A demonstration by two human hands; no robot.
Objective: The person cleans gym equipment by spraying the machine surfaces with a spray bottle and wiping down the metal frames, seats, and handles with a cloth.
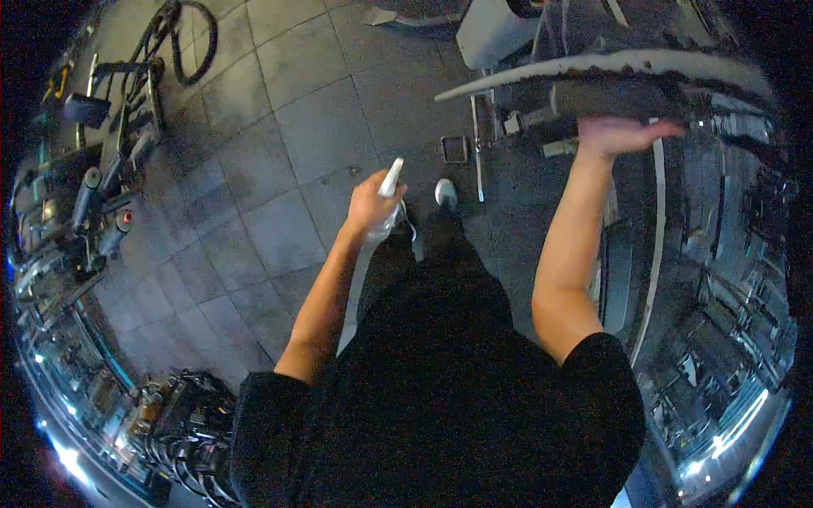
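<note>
My left hand (371, 203) is wrapped round a spray bottle with a white spray head (391, 178) and a clear body (385, 224), held low in front of my legs. My right arm reaches forward to a gym machine. Just below the machine's pale curved bar (610, 63), my right hand (614, 137) is at a dark, soft-edged shape (618, 99), perhaps a cloth or a pad. Motion blurs this hand. One digit sticks out to the right, while the other fingers are hidden or smeared.
Grey tiles (288, 135) cover the floor. A small dark square (455, 150) lies ahead of my shoe (445, 192). Exercise equipment with padded rollers (87, 199) stands at the left. More machine frames (711, 245) line the right, and dark equipment (190, 432) stands at the lower left.
</note>
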